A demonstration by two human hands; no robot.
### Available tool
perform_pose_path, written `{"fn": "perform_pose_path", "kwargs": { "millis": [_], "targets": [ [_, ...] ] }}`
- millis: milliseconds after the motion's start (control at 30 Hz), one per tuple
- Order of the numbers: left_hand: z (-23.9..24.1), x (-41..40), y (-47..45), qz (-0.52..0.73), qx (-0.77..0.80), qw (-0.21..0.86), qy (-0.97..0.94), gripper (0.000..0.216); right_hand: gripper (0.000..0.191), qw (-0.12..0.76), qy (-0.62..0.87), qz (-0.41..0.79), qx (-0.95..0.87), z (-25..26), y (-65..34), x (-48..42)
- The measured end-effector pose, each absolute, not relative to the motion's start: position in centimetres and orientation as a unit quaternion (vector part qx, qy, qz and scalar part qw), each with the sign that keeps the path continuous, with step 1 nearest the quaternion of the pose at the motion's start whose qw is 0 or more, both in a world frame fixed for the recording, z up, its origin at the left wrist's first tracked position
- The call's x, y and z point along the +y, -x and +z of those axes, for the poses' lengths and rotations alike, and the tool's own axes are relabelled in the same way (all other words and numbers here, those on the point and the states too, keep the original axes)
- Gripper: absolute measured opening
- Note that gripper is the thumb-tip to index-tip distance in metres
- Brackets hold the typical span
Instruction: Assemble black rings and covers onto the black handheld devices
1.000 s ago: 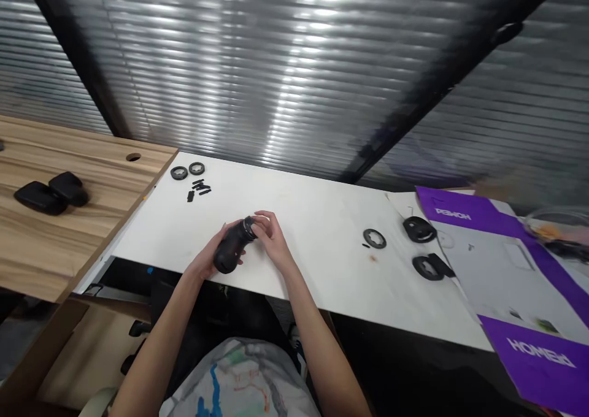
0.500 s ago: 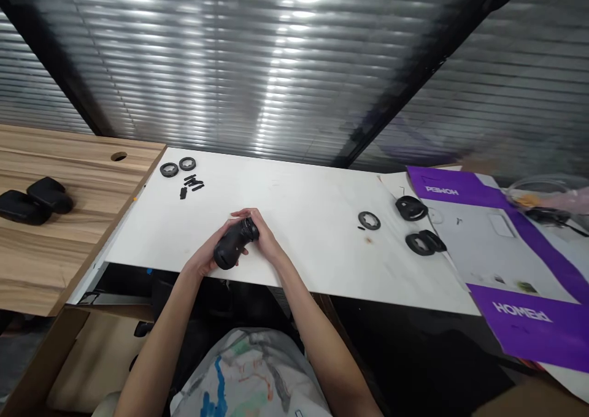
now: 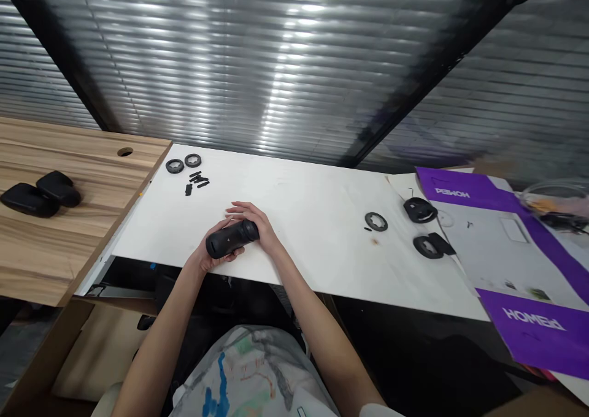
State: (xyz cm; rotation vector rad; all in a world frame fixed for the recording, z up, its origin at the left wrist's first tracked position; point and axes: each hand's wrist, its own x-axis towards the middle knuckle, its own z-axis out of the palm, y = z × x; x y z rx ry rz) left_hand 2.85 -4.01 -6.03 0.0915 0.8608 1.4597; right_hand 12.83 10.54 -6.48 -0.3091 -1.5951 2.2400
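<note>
Left hand [image 3: 212,252]: we curl it closed under a black cylinder [image 3: 225,240], holding it.
Right hand [image 3: 252,219]: we wrap it closed over the cylinder's end.
Worktop [image 3: 299,208]: white, with black rings [image 3: 175,166] farther left.

The picture is bright in general. Strong glare lies in white stripes on the ribbed panel [image 3: 285,55] far from me, and the light seems to come from above. The white bench [image 3: 322,202] looks pale and even, with only soft shadow near my fingers [image 3: 243,211]. Below its near edge it is very dark. At the right the panel is blurred, and the picture's edges bend from the wide lens.
</note>
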Motion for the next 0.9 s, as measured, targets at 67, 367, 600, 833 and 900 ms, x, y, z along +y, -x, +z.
{"fn": "perform_pose_path", "kwargs": {
  "millis": [67, 367, 600, 833, 900],
  "targets": [
    [-6.2, -3.9, -3.1, 0.651, 0.382, 0.654, -0.052, 0.046, 0.037, 0.183, 0.113, 0.803, -0.556, -6.3, -12.6, 10.3],
    [-6.4, -4.1, -3.8, 0.671, 0.396, 0.620, -0.091, 0.047, 0.029, 0.235, 0.199, 0.797, -0.519, -5.4, -12.4, 9.2],
    [-5.9, -3.8, -4.0, 0.669, 0.394, 0.622, -0.101, 0.057, 0.025, 0.256, 0.203, 0.768, -0.551, -4.8, -12.2, 9.8],
    [-5.8, -3.7, -4.1, 0.672, 0.383, 0.627, -0.096, 0.052, 0.020, 0.334, 0.218, 0.765, -0.506, -5.5, -11.9, 8.8],
    [-5.8, -3.8, -4.1, 0.669, 0.385, 0.628, -0.096, 0.052, 0.021, 0.347, 0.213, 0.769, -0.493, -5.7, -12.0, 8.6]
  ]
}}
